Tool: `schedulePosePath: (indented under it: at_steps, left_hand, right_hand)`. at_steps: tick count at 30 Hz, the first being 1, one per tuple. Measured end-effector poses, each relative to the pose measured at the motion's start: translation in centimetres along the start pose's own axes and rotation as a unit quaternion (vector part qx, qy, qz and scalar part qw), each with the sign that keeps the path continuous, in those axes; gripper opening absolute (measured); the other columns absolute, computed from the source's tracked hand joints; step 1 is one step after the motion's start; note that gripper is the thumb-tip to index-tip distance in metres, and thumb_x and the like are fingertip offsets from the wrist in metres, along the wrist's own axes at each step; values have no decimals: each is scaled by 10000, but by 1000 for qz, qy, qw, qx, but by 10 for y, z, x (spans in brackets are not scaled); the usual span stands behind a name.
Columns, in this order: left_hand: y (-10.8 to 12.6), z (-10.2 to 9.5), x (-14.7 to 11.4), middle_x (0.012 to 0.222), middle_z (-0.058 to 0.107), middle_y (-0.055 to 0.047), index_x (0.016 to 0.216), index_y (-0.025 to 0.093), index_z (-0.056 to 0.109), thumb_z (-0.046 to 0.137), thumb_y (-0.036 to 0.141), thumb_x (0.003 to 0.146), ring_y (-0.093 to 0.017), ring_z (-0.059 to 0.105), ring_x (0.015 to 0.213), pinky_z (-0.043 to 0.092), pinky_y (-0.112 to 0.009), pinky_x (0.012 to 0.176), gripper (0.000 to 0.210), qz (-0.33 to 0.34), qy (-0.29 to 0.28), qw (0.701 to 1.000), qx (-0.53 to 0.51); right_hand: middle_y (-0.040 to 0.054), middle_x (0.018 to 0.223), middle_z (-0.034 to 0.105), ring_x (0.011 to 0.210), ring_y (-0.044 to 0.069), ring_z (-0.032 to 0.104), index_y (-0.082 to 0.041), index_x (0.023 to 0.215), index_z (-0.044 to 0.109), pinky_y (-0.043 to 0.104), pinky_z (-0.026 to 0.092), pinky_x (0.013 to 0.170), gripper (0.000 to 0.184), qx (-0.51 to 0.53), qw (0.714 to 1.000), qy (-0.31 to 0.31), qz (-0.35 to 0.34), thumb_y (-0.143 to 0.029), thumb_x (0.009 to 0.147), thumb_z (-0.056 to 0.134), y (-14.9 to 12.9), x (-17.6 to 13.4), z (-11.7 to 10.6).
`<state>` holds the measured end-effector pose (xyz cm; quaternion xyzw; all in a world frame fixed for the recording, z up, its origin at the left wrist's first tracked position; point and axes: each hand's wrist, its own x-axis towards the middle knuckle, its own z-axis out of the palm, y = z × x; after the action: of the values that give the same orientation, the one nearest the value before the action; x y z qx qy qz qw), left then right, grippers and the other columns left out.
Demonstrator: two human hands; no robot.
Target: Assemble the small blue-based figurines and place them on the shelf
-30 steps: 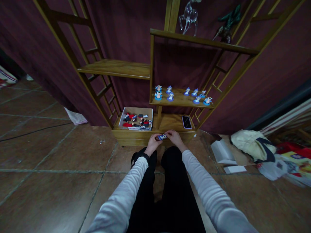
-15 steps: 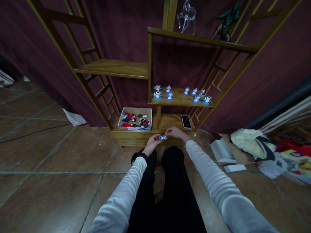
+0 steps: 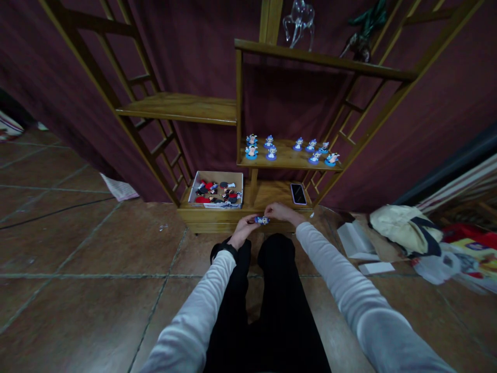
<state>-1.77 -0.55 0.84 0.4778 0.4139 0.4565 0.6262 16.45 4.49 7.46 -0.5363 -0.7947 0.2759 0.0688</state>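
A figurine (image 3: 262,220) held before the wooden display shelf (image 3: 284,157)
The left hand (image 3: 243,231) grips it above the tiled floor (image 3: 128,254); the right hand's (image 3: 280,211) fingers sit against its end, grip unclear; maroon curtain (image 3: 198,62) behind.

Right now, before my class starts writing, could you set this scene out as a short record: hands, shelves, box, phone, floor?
Left hand: holds a small figurine
Right hand: fingers close by the figurine; contact unclear
Middle shelf: nine figurines, standing
Top shelf: clear horse
Box: open, on the lower board, holding red and black pieces
Phone: flat on the lower board, right of the box
Floor: tiled
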Motion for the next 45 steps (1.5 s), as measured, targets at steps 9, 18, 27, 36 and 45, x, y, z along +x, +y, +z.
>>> schedulePosePath:
  at_steps: [9,18,27,36,45]
  left_hand:
    - [4,2,-3,892,689,-62,1009,142,658,701,169,594,-169,605,818,441,-297,806,418,5,18,1000,16]
    - [1,-1,0,835,686,-48,1056,140,644,698,163,589,-151,597,770,445,-276,769,471,4,15,1000,16]
    - [-4,-2,3,863,686,-57,1060,134,642,706,155,582,-152,604,779,440,-282,779,483,2,3,1000,2]
    - [-8,-4,5,867,687,-60,1057,142,645,730,160,568,-160,608,789,440,-291,790,497,11,1,1000,9]
    - [-7,-4,4,858,681,-54,1062,140,643,718,140,571,-147,603,766,443,-277,764,496,10,-2,1000,3]
  right_hand:
    - [6,734,687,676,124,571,-183,767,699,190,345,556,121,-22,1000,-20,4,-244,697,620,-5,1,-1]
    - [-13,574,604,565,99,505,-119,735,671,204,381,576,202,184,982,-40,-22,-288,702,565,14,3,7]
    - [-26,551,599,533,87,490,-128,719,679,193,360,538,167,167,984,-64,7,-271,652,625,10,4,1]
    - [-28,577,614,561,89,513,-134,719,679,178,348,523,142,128,990,-65,16,-241,652,614,6,3,3]
    - [-36,598,600,563,78,487,-133,714,661,172,351,533,106,111,992,-54,11,-204,652,612,11,8,12]
